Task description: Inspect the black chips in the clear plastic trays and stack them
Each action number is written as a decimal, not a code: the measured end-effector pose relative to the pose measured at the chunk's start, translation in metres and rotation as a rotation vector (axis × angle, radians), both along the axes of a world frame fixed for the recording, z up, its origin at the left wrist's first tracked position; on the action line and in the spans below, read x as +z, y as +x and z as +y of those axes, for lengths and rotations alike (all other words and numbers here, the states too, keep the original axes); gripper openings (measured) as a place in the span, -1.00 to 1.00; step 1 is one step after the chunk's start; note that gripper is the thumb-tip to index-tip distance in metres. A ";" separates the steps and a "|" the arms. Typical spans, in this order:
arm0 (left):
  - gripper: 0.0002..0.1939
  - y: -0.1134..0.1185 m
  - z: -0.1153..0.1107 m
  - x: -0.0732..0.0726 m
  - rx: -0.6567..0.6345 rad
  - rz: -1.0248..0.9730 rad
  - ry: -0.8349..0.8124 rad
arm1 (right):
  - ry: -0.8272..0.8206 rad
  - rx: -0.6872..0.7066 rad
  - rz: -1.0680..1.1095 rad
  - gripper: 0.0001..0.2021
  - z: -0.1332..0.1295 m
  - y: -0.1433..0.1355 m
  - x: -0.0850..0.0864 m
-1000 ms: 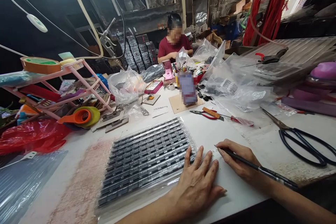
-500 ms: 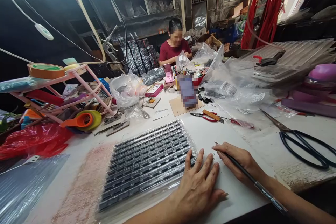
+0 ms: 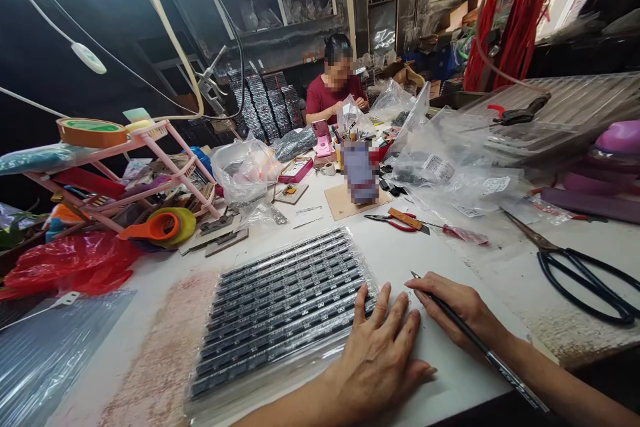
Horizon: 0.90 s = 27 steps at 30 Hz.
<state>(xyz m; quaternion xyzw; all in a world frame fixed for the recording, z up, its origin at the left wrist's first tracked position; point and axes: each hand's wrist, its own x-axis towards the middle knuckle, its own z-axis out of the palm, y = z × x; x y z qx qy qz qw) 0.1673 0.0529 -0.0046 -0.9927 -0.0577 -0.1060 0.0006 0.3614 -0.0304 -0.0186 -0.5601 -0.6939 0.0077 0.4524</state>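
My left hand (image 3: pixel 383 340) lies flat with its fingers spread, its fingertips over the right edge of a clear plastic tray and on the white tabletop beside it. Rows of small black parts with pale markings fill the tray (image 3: pixel 280 313). In my right hand (image 3: pixel 457 310), a long black pen-like tool (image 3: pixel 480 345) is pinched close to its pointed tip. White lettering runs along its rear shaft; whether it is a brush or a pen I cannot tell. The tip points up and left, just beyond my left fingertips. Tiny dark specks lie between the hands.
Large black-handled scissors (image 3: pixel 575 267) lie to the right. Red-handled pliers (image 3: pixel 397 221) and a propped, blurred phone-like object (image 3: pixel 360 173) stand ahead. Clear bags (image 3: pixel 450 160) crowd the back right. A pink rack (image 3: pixel 165 147) stands left, and a person in a red shirt (image 3: pixel 335 90) sits opposite.
The view has shifted very slightly, so everything sits a little to the right. Both hands keep nearly the same pose, and the tool stays in my right hand.
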 end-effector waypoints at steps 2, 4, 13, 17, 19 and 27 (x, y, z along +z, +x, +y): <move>-0.35 0.000 0.000 0.000 -0.001 -0.003 0.000 | 0.000 -0.002 0.003 -0.72 0.000 0.000 0.000; -0.35 0.000 0.000 0.000 -0.001 -0.002 0.000 | 0.002 -0.004 0.006 -0.73 0.000 0.000 0.000; -0.36 0.001 0.000 0.002 -0.004 -0.004 -0.018 | -0.004 -0.009 -0.003 -0.74 -0.001 -0.001 0.000; -0.36 0.001 -0.001 0.003 -0.002 -0.006 -0.018 | -0.005 -0.006 0.022 -0.74 -0.001 -0.001 -0.003; -0.36 0.001 -0.001 0.004 -0.001 -0.005 -0.025 | 0.001 -0.004 0.029 -0.73 -0.001 -0.001 -0.003; -0.37 0.001 -0.001 0.005 0.004 0.003 -0.049 | -0.009 0.004 0.047 -0.72 0.000 -0.001 -0.002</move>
